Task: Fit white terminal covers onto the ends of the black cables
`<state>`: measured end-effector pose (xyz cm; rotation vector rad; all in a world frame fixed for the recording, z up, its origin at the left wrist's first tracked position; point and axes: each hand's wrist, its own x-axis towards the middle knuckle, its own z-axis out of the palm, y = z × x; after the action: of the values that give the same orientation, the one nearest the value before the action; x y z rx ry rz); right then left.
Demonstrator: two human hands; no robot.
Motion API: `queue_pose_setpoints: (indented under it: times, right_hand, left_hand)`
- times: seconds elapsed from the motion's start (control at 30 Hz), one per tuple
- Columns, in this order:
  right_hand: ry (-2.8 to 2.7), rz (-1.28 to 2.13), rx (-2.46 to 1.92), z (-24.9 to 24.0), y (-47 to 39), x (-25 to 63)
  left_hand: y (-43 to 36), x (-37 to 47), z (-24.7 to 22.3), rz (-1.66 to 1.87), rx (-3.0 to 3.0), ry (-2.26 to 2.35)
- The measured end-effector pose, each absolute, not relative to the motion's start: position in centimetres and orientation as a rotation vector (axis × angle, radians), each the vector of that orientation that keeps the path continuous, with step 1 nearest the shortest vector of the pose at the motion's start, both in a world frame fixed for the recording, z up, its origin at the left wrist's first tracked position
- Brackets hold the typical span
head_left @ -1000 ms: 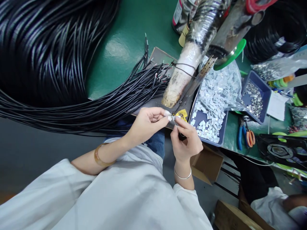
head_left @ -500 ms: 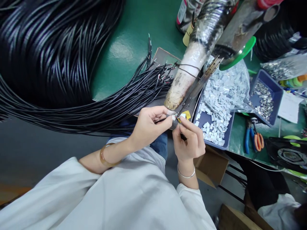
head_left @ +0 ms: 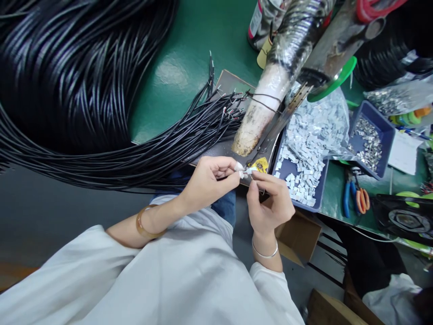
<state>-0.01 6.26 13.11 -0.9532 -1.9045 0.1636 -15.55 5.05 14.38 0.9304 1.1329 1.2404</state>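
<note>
My left hand pinches the end of a black cable between thumb and forefinger, both tips wrapped in white tape. A small white connector piece shows just past those fingertips, at the cable's end. My right hand is closed close by, its forefinger beside the connector piece and a thin wire at its fingertips. The exact grip is too small to make out. Behind my left hand lies a bundle of black cables with stripped ends. A yellow label lies just beyond my fingers.
A blue tray of small white connectors stands to the right, partly under a plastic bag. Beyond it are a tray of metal parts and pliers. A wrapped tube slants over the board. Another person's dark-clothed leg is lower right.
Both hands have come slightly toward me, the right one also shifting right. The right thumb has drawn back from its forefinger, and the white connector piece shows more clearly between the hands.
</note>
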Motion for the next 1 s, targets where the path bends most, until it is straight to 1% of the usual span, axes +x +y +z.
queue_pose_setpoints:
  times: [0.07, 0.17, 0.33, 0.4, 0.5, 0.53, 0.57, 0.6, 0.7, 0.77, 0.8, 0.93, 1.0]
  right_hand:
    - [-1.881, 0.205, -1.010, 14.0, 6.1, 0.1]
    - [-1.958, 0.171, -1.055, 15.0, 5.9, 0.4]
    - [-2.107, 0.224, -1.060, 15.2, 5.4, 0.5]
    - [-2.065, 0.417, -1.132, 15.0, 5.2, 0.4]
    - [-1.863, 0.984, -1.189, 14.9, 5.2, 0.4]
    - [-1.785, 1.103, -1.177, 14.8, 5.2, 0.4]
    - [-1.721, 1.135, -1.167, 14.8, 5.2, 0.4]
    - [-1.676, 1.077, -1.165, 14.8, 5.3, 0.5]
    - [-1.669, 0.594, -1.169, 14.9, 5.4, 0.5]
    - [-1.747, 0.375, -1.157, 14.8, 5.4, 0.4]
    - [-1.783, 0.349, -1.155, 14.8, 5.4, 0.4]
    - [-1.830, 0.443, -1.151, 14.5, 5.3, 0.1]
    - [-1.864, 0.376, -1.119, 14.3, 5.4, 0.0]
  left_hand:
    - [4.8, -15.8, 14.6, 1.196, 0.928, 1.067]
    - [4.5, -16.0, 14.6, 1.158, 0.946, 1.011]
    - [4.1, -15.9, 14.2, 1.167, 1.007, 0.993]
    - [3.8, -15.8, 13.9, 1.189, 1.076, 1.030]
    - [3.3, -15.7, 13.7, 1.266, 1.235, 1.087]
    - [3.3, -15.7, 13.7, 1.287, 1.259, 1.091]
    - [3.2, -15.7, 13.7, 1.291, 1.255, 1.084]
    - [3.2, -15.7, 13.7, 1.281, 1.223, 1.069]
    - [3.5, -15.8, 13.9, 1.220, 1.069, 1.034]
    - [3.7, -15.9, 13.9, 1.203, 1.023, 1.018]
    - [3.8, -15.9, 13.9, 1.204, 1.016, 1.014]
    - [4.0, -16.0, 13.7, 1.220, 1.020, 1.007]
    - [4.0, -16.0, 13.6, 1.239, 1.033, 1.042]
